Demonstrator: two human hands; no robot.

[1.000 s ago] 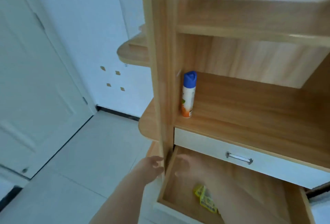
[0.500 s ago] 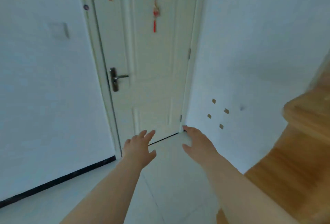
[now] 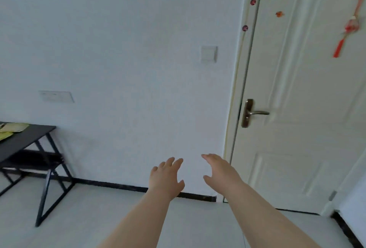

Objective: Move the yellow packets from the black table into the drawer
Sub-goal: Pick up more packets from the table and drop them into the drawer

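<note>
The black table (image 3: 29, 136) stands at the far left against the white wall, cut off by the frame edge. Yellow packets (image 3: 11, 129) lie on its top near that edge. My left hand (image 3: 166, 177) and my right hand (image 3: 219, 171) are stretched out in front of me in mid-air, side by side, fingers straight and holding nothing. Both are well to the right of the table. The drawer is out of view.
A white door (image 3: 301, 109) with a metal handle (image 3: 255, 112) fills the right side, a red tassel (image 3: 348, 28) hanging on it. A wall switch (image 3: 209, 53) and a socket plate (image 3: 56, 96) sit on the wall. Pale tiled floor (image 3: 89, 218) lies below.
The view has swung left from the wooden cabinet and its open drawer, past the door, to the wall and black table. Both hands left the drawer and stay open and empty.
</note>
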